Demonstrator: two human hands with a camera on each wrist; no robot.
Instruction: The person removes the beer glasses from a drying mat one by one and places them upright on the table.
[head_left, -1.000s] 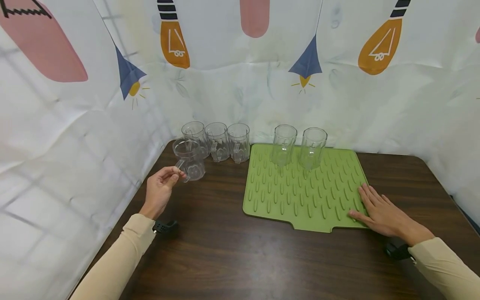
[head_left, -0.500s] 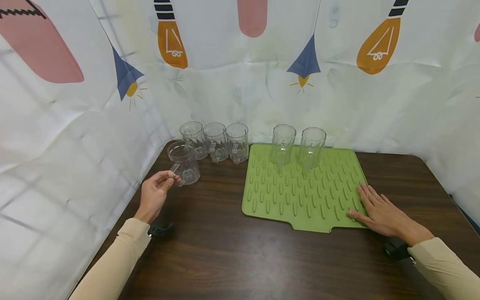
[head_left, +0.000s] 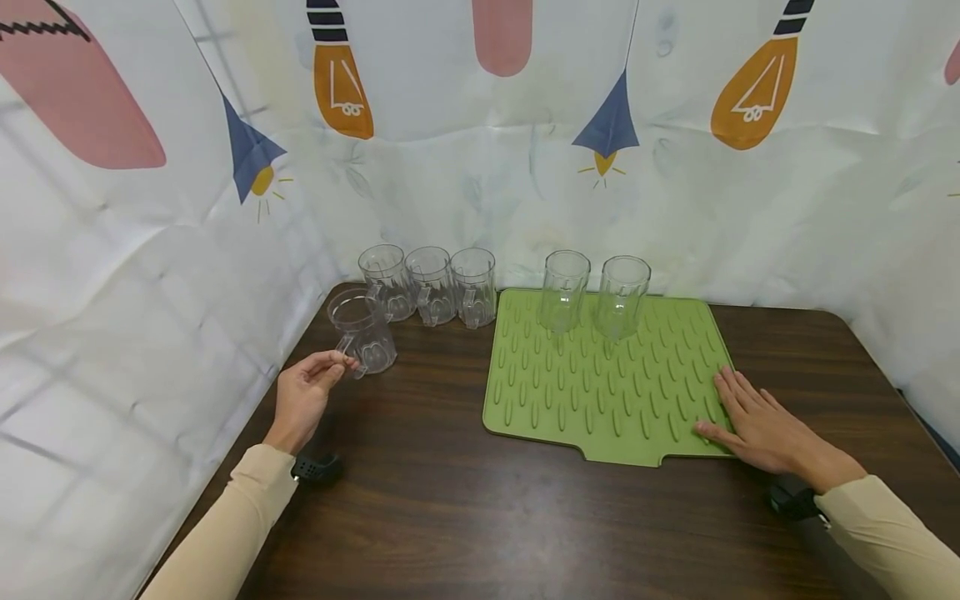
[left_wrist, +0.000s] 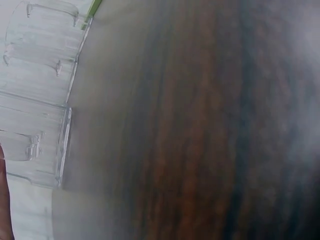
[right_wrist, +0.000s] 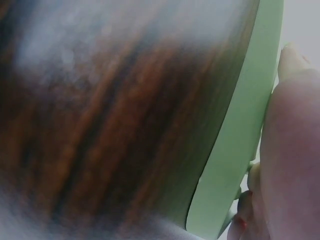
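Note:
My left hand pinches the handle of a clear glass mug near the table's left edge. In the left wrist view that mug shows at the left with a fingertip at its handle; whether its base touches the tabletop is hard to tell. Behind it three similar mugs stand in a row, handles toward me. Two more clear mugs stand upright at the back of a green ridged drying mat. My right hand lies flat on the mat's right edge, fingers straight.
The dark wooden table stretches toward me in front of the mat and mugs. A white printed cloth hangs close behind the mugs, and another white cloth side borders the table's left edge.
The left hand has brought the mug a little left and toward me, away from the back row. The right hand stays in place on the mat.

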